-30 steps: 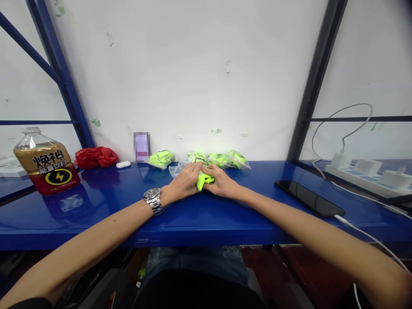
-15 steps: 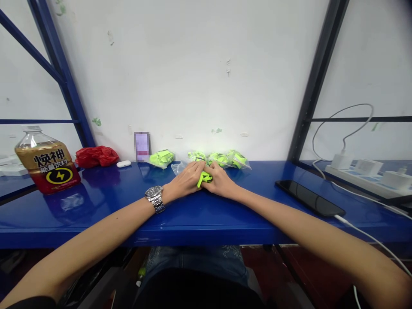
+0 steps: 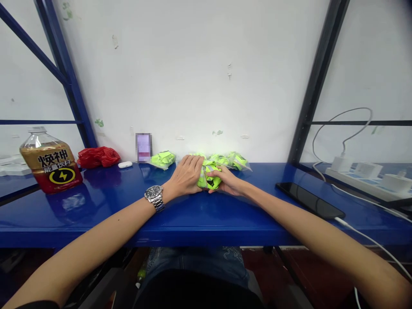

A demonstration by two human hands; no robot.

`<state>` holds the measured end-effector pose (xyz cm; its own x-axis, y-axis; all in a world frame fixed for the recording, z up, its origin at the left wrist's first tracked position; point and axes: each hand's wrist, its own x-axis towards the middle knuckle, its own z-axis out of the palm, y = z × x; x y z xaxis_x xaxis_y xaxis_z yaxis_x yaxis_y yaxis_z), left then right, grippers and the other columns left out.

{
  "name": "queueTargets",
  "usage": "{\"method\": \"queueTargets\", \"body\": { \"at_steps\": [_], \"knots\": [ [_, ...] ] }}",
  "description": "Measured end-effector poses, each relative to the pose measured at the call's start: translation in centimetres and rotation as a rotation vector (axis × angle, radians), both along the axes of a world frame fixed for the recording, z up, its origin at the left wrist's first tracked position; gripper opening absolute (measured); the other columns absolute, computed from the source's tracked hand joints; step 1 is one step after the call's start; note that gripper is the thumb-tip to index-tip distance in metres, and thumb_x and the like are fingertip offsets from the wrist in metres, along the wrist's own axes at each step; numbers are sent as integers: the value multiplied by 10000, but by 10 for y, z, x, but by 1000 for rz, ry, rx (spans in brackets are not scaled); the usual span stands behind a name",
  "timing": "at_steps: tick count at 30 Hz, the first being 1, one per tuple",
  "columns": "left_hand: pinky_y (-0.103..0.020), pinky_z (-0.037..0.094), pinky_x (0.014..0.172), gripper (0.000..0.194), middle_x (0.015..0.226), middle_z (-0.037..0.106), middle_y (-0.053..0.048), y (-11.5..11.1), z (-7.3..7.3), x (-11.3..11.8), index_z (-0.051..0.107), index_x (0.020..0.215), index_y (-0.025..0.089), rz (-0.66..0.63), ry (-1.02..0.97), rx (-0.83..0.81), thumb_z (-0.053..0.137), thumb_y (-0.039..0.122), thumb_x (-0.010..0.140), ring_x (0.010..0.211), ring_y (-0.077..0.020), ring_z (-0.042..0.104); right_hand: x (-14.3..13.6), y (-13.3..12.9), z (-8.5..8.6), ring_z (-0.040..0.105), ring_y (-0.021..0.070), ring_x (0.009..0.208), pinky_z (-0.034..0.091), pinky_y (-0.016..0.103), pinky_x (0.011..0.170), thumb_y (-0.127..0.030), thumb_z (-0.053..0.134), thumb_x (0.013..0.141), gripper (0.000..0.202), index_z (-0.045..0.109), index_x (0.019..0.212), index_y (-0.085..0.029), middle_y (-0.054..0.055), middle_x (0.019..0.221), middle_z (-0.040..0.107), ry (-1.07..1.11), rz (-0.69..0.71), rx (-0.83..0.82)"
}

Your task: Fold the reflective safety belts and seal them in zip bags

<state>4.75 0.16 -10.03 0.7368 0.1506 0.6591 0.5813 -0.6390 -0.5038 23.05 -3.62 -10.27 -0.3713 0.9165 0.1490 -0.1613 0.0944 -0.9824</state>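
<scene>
A glossy blue desk (image 3: 206, 216) runs up to a scuffed white wall (image 3: 180, 77), with a blue metal post (image 3: 69, 81) at its left and a dark post (image 3: 317, 81) at its right. Below the front edge, jeans (image 3: 196, 262) show over a reddish floor.

The bright yellow-green bundle (image 3: 211, 180) is at the middle of the desk, between the hands. The left hand (image 3: 186, 174) is pressed flat against its left side, fingers together; the right hand (image 3: 229, 180) is clamped on its right side, thumb in front. A folded end faces the front edge; with so much covered, its long axis cannot be told. Grey strips cross the cloth.

Along the back edge, from the left, lie a red bag (image 3: 98, 157), a white case (image 3: 125, 164), an upright phone (image 3: 143, 148) and a bagged bundle (image 3: 163, 159), then more bagged bundles (image 3: 237, 161) behind the hands. A black phone (image 3: 309, 201) lies toward the right edge, a power strip (image 3: 347, 180) beyond it.

Near the left edge, the drink bottle (image 3: 51, 165) reads 焕神 and 能量饮料, above a yellow-ringed lightning bolt. The upright phone's screen is blurred.
</scene>
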Motion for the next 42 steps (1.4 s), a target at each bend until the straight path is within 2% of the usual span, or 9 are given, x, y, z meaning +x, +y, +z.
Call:
{"method": "queueTargets", "body": {
  "at_steps": [5, 13, 18, 26, 28, 31, 34, 39, 42],
  "knots": [
    [-481, 454, 860, 618, 1117, 575, -257, -8, -1, 4, 449, 1218, 1, -27, 73, 74, 470, 488, 838, 1000, -348, 554, 5, -2, -3, 656, 176, 748, 618, 366, 601, -264, 776, 673, 330, 538, 883, -173, 7, 793, 631, -13, 70, 15],
    [-483, 447, 919, 643, 1125, 580, -263, -17, -2, 11, 445, 1212, -26, -63, 91, 109, 476, 509, 856, 1050, -353, 550, 2, 1, -16, 601, 144, 507, 474, 223, 372, -432, 775, 672, 403, 518, 831, -166, -17, 592, 604, -40, 33, 159],
    [-493, 447, 912, 648, 1153, 573, -260, -22, -2, 14, 421, 1241, -9, -34, 93, 65, 514, 482, 829, 1041, -352, 558, -3, 4, -18, 557, 135, 420, 394, 200, 289, -388, 713, 723, 299, 501, 750, -179, -21, 525, 573, -116, -76, 178],
    [-489, 439, 914, 673, 1187, 555, -262, -15, -2, 14, 384, 1292, 0, -41, 140, 40, 518, 482, 843, 1043, -348, 555, -12, 11, -16, 471, 89, 326, 334, 179, 264, -212, 604, 749, 244, 447, 562, -195, -22, 439, 510, -378, -337, 435],
    [-480, 447, 903, 695, 1180, 561, -248, -13, -2, 13, 384, 1299, 12, -66, 117, 34, 533, 504, 832, 1049, -348, 552, -10, 8, -12, 507, 106, 359, 398, 197, 299, -205, 591, 753, 199, 472, 594, -188, -11, 469, 540, -392, -289, 379],
    [-469, 455, 888, 709, 1190, 562, -232, -11, -1, 10, 381, 1310, 31, -90, 109, 43, 529, 533, 832, 1054, -341, 547, 0, 1, -3, 597, 141, 493, 527, 253, 434, -221, 639, 741, 112, 537, 738, -174, 5, 591, 610, -281, -51, 216],
    [-472, 448, 901, 669, 1213, 555, -234, -11, 1, 7, 376, 1315, 29, -92, 145, 81, 501, 506, 862, 1071, -334, 539, 13, -4, 5, 661, 190, 732, 596, 344, 626, -230, 722, 691, 313, 557, 953, -186, 30, 814, 654, -122, 165, 59],
    [-465, 431, 937, 553, 1205, 564, -238, -14, 4, 2, 426, 1267, 8, -73, 196, 151, 420, 439, 921, 1084, -329, 532, 26, -4, 11, 583, 271, 1087, 544, 546, 848, -391, 620, 831, 401, 513, 1172, -209, 120, 1206, 573, 12, 300, -68],
    [-460, 441, 932, 530, 1190, 575, -243, -14, 4, 1, 438, 1254, -6, -105, 160, 176, 379, 415, 939, 1079, -326, 543, 26, -1, 8, 590, 262, 1072, 519, 548, 896, -405, 624, 852, 360, 556, 1107, -161, 135, 1159, 591, -2, 353, -8]
  ]
}}
